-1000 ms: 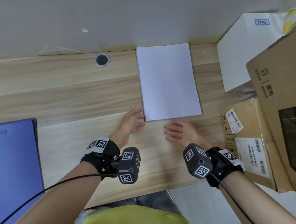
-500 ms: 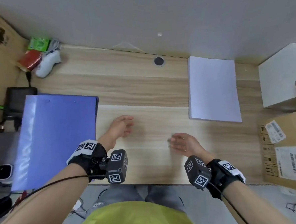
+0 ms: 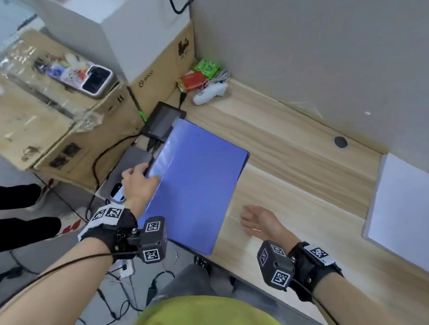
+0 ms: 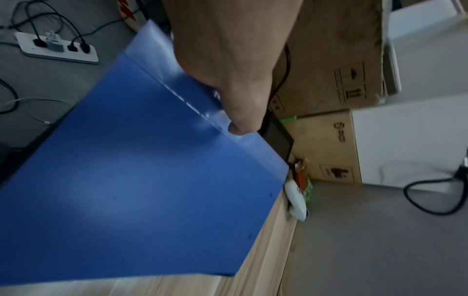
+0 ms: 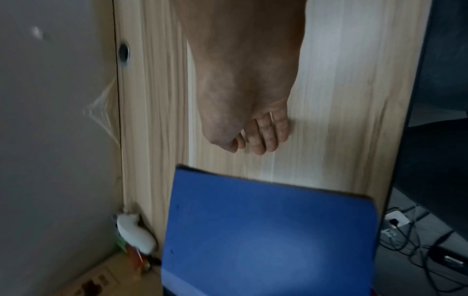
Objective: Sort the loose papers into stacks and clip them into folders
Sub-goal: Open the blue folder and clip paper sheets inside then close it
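- Your left hand is at the spine edge of the blue folder, at the left end of the wooden desk. In the left wrist view your thumb lies on top of the glossy spine strip and the other fingers go under the edge, out of sight — so the hand pinches that edge.
- The folder is closed and lies flat on the desk, its near corner and spine side overhanging the desk's edge.
- Your right hand holds nothing. It sits over bare desk just to the right of the folder, apart from it, with the fingers loosely curled and lying close together.
- The stack of white paper lies at the right end of the desk, well apart from both hands and from the folder.
- Past the folder's far corner sits a small black screen with a cable plugged in; beyond it, in the desk's back corner, lie a white controller, a red packet and a green packet.
- A round cable hole is set in the desk near the grey wall.
- Cardboard boxes stand left of the desk — a phone lies on top of one.
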{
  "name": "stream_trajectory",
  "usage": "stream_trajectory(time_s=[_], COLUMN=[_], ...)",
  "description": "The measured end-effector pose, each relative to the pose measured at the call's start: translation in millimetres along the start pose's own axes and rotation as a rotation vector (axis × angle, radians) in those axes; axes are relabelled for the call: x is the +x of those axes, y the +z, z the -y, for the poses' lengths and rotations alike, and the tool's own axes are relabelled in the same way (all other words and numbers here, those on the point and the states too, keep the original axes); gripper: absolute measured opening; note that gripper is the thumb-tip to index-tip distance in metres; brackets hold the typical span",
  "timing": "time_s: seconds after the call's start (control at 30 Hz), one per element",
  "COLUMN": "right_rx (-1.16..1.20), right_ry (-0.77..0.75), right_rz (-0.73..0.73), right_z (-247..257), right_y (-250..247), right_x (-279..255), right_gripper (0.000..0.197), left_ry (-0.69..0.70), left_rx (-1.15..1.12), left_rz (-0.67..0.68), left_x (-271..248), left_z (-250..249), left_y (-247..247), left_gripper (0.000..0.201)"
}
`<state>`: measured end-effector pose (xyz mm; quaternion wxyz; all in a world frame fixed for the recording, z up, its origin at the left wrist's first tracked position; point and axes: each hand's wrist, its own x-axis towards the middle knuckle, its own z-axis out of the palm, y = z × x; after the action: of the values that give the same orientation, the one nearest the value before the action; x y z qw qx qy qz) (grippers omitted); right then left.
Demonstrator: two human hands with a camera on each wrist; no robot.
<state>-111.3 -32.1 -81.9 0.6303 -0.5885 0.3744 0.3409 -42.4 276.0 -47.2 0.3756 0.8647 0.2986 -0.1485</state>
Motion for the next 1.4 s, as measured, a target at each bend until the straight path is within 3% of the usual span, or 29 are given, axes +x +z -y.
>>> stream_trajectory(time_s=[0.1, 0.3, 0.47, 0.67, 0.83, 1.03, 1.1, 1.2, 1.27, 1.33, 1.4], right_rx=[-0.046, -0.096, -0.022, 0.11, 0.236, 0.353, 0.421, 0.471, 0.491, 0.493, 0.471], right_ry=[0.005, 0.001, 0.023, 0.006, -0.008, -0.124, -0.128, -0.145, -0.184, -0.231, -0.282], right_rz=[0.053, -0.018, -0.014, -0.129, -0.229, -0.504, -0.514, -0.477, -0.471, -0.487, -0.494], right_z=[2, -2, 0, -12, -34, -40, -34, -27, -22, -11, 5], right_y=[25, 35, 19, -31, -93, -151, -166, -181, -187, -189, -187], right_x=[-3, 6, 4, -6, -31, -52, -59, -74, -86, -98, -110], right_gripper=[0.041, 0.027, 0.027, 0.035, 0.018, 0.021, 0.019, 0.03, 0.033, 0.031, 0.021], left_ry=[-0.018, 0.021, 0.039, 0.053, 0.077, 0.171, 0.205, 0.26, 0.299, 0.304, 0.288], left_rx=[-0.159, -0.112, -0.25, -0.21, -0.171, -0.038, -0.014, 0.021, 0.08, 0.154, 0.137], left_rz=[0.105, 0.151, 0.342, 0.519, 0.63, 0.744, 0.764, 0.817, 0.833, 0.859, 0.904], left_x=[4, 8, 6, -5, -31, -69, -77, -80, -78, -74, -82], left_z=[13, 7, -17, -58, -91, -120, -131, -147, -156, -159, -165], left_y=[-6, -7, 11, 64, 131, 195, 207, 219, 225, 229, 227], left_gripper=[0.067, 0.043, 0.038, 0.048, 0.042, 0.057, 0.054, 0.049, 0.059, 0.072, 0.062])
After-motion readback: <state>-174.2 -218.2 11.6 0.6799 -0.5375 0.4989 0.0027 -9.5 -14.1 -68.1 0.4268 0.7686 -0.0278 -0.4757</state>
